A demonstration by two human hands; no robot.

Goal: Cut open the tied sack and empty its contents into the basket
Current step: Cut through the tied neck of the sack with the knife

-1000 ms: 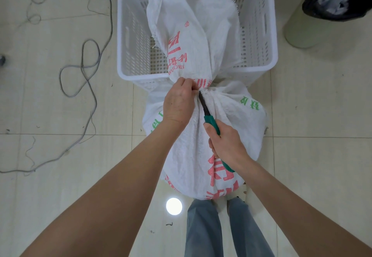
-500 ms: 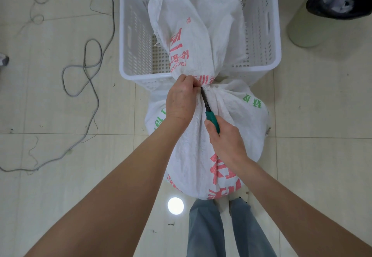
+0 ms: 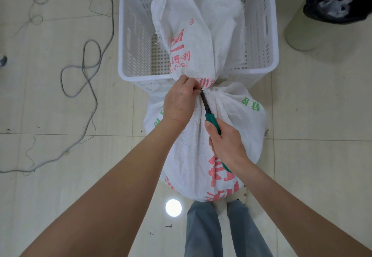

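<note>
Sack point(image 3: 201, 136) at frame centre, flap draped into basket point(image 3: 269, 69). My left hand point(image 3: 179, 103) pinches neck; right hand point(image 3: 227, 144) wraps cutter point(image 3: 209, 113). I'd nip tie only (not weave), blade off fingers point(image 3: 191, 87).

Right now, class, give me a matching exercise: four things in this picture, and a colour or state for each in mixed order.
Things:
1. sack
2. basket
3. cutter handle
4. cable

States:
A. green, gripped by the right hand
B. grey, looped on the floor
C. white, tied at the neck
D. white, perforated walls

Pairs: 1-C, 2-D, 3-A, 4-B
</note>
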